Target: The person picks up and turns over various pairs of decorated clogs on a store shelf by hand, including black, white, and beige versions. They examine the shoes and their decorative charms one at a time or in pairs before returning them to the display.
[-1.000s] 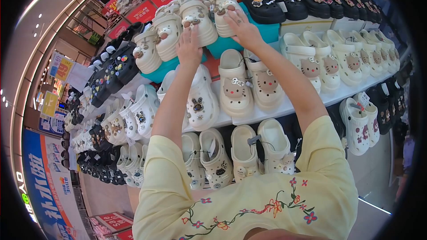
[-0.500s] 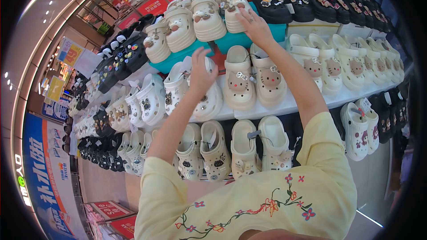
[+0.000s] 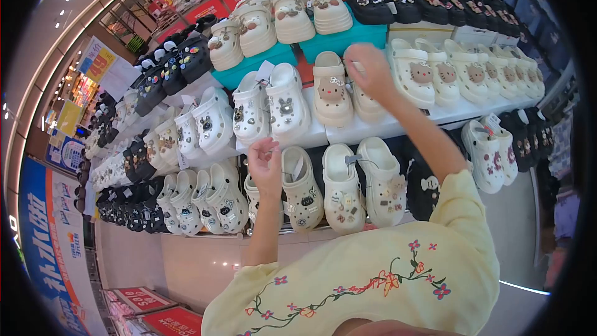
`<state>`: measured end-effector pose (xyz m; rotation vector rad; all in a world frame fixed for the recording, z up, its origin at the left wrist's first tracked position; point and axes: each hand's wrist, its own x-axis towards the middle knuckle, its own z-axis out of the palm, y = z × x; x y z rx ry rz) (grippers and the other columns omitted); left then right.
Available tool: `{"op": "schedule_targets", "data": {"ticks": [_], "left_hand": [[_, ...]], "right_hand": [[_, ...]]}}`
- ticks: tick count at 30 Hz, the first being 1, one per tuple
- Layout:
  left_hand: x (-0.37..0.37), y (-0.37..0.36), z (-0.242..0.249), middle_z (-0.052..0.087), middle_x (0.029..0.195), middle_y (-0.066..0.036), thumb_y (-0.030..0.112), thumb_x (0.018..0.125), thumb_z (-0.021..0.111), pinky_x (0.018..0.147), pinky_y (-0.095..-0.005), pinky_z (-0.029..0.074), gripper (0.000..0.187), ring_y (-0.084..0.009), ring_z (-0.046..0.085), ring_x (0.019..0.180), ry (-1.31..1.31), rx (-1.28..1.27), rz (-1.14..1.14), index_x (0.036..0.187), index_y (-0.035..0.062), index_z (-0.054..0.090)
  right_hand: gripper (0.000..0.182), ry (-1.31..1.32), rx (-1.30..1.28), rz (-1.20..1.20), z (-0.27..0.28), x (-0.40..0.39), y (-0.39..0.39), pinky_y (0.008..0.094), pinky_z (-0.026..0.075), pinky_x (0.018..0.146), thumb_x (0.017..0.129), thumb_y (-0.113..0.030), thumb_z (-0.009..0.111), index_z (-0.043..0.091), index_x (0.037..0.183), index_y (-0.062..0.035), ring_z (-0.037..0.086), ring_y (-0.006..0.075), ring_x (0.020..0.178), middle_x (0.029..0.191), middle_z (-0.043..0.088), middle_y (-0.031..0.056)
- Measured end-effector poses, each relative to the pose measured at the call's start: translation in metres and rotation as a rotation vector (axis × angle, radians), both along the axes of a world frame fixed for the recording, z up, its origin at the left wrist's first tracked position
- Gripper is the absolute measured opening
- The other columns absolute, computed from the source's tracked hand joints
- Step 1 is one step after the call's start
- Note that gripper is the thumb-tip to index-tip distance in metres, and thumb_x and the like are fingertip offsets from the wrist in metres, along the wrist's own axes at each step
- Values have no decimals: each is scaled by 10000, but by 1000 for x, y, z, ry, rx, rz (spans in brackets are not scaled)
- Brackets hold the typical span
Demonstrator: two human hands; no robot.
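My right hand (image 3: 371, 73), smeared by motion, overlaps the heel and opening of a beige clog (image 3: 368, 107) on the middle shelf. Beside that clog stands its mate, a beige clog with a cat-face charm (image 3: 332, 91). My left hand (image 3: 265, 160) hangs lower, in front of the shelf's front edge, fingers loosely bent and apart with nothing in them. Just above it sits a pair of white clogs with dark and silver charms (image 3: 289, 109). Below and right of it is a cream clog with black charms (image 3: 303, 191).
Thick-soled cream clogs (image 3: 292, 15) stand on teal boxes (image 3: 258, 68) at the back. Black clogs (image 3: 367, 3) and more cat-face clogs (image 3: 413, 74) line the right. On the lower row are charm-covered cream clogs (image 3: 344, 190). A price sign (image 3: 99, 65) rises at left.
My left hand has come down and toward me, away from the white clogs. My right hand has dropped from the thick-soled clogs on top to the beige clog below. The view has shifted slightly.
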<state>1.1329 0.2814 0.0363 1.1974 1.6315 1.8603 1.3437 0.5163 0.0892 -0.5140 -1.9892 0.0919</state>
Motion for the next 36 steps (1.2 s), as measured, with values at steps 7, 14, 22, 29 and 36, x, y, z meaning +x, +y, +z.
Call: {"op": "schedule_targets", "data": {"ticks": [7,14,22,29,36], "left_hand": [[64,-58,-20,639,805,-56,99,786,659,690,-263,447,106,-118,572,734,145,-46,-174,848,21,621],[106,-122,-46,647,826,-77,98,788,657,694,-249,460,131,-121,591,741,66,-236,-478,879,8,629],[126,-182,-73,658,826,-93,158,791,662,702,-292,476,173,-151,616,748,160,-449,-682,892,20,634],[145,-199,-66,665,863,-106,161,781,661,741,-306,484,209,-199,633,807,339,-533,-714,927,12,645],[191,-195,-58,663,901,-131,148,776,625,757,-326,492,211,-244,648,841,357,-399,-696,949,30,646]], "right_hand": [[112,58,-401,186,-69,14,-214,391,434,816,762,-36,614,585,870,-32,564,321,915,942,597,138],[100,146,-604,95,-101,46,-314,318,461,751,734,30,623,590,818,-13,598,246,840,867,610,123],[89,5,-937,63,-136,90,-392,338,468,696,757,-57,627,595,834,-27,602,260,789,848,608,108],[130,-98,-1012,161,-138,116,-399,335,482,738,784,-126,642,600,865,-33,604,255,803,858,606,104],[202,-192,-724,152,-125,161,-381,353,466,736,751,-157,675,593,898,-45,583,277,857,872,603,103]]}}
